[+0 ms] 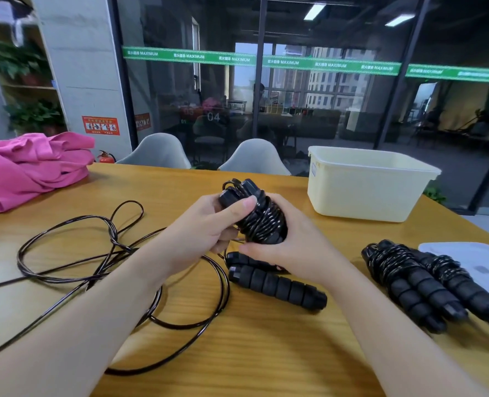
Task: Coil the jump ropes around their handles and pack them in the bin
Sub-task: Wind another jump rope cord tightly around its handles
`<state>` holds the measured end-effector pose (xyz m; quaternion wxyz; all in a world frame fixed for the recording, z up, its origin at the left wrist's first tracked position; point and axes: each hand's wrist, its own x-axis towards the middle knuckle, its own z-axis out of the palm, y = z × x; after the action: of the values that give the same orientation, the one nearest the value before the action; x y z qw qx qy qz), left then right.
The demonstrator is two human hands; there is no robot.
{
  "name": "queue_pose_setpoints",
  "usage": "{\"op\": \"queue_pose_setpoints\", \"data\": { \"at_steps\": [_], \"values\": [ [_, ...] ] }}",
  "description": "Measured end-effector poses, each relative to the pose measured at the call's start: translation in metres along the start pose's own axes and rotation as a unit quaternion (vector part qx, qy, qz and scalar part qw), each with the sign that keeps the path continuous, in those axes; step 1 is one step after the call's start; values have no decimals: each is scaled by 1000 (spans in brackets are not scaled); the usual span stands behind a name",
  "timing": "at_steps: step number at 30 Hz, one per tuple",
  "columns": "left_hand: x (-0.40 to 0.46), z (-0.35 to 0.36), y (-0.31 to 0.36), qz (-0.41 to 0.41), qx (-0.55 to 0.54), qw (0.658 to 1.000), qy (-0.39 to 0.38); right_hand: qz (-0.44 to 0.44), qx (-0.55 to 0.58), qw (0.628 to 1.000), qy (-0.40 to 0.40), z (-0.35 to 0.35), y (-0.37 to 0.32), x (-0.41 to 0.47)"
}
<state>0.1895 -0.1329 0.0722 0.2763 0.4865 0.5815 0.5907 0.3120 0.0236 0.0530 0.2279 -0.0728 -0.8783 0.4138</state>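
A black jump rope bundle [261, 216], its cord wound round its paired handles, is held upright above the wooden table [266, 353]. My left hand [209, 224] grips its upper part, thumb across the handle tops. My right hand [289, 239] wraps the lower part from the right. Below lies another pair of black ribbed handles [277, 286], with its loose black cord [100, 253] sprawled in loops to the left. Two coiled jump ropes [417, 285] lie at the right. The cream plastic bin [363, 187] stands at the back right; I see nothing inside it.
A whitish lid [478, 265] lies flat at the right edge, partly under the coiled ropes. Pink cloth [28, 167] is heaped at the back left of the table. Two grey chairs [206, 156] stand behind the far edge, before a glass wall.
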Motion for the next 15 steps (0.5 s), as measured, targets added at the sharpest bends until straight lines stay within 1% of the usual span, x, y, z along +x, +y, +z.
{"op": "queue_pose_setpoints", "data": {
  "at_steps": [2, 3, 5, 6, 7, 9, 11, 13, 15],
  "values": [
    [0, -1, 0, 18, 8, 1000, 17, 5, 73, 997, -1, 3, -6, 0],
    [1, -3, 0, 33, 16, 999, 22, 14, 141, 990, -14, 4, -9, 0],
    [1, -5, -1, 74, 56, 995, 31, 31, 284, 957, -52, 1, -12, -1],
    [1, -5, 0, 88, 75, 993, 38, 35, 317, 946, -63, -1, -13, -1],
    [0, -6, 0, 99, 90, 990, 48, 35, 327, 942, -69, -3, -14, -2],
    [0, -11, 2, 110, 127, 983, 74, 22, 312, 947, -73, -4, -17, -4],
    [0, -18, 1, 102, 176, 974, 96, 17, 293, 954, -64, -2, -23, -6],
    [1, -21, -1, 100, 201, 968, 108, 17, 277, 960, -37, 0, -26, -8],
    [4, -18, -5, 100, 206, 967, 112, 17, 231, 973, 11, 2, -28, -8]
  ]
}}
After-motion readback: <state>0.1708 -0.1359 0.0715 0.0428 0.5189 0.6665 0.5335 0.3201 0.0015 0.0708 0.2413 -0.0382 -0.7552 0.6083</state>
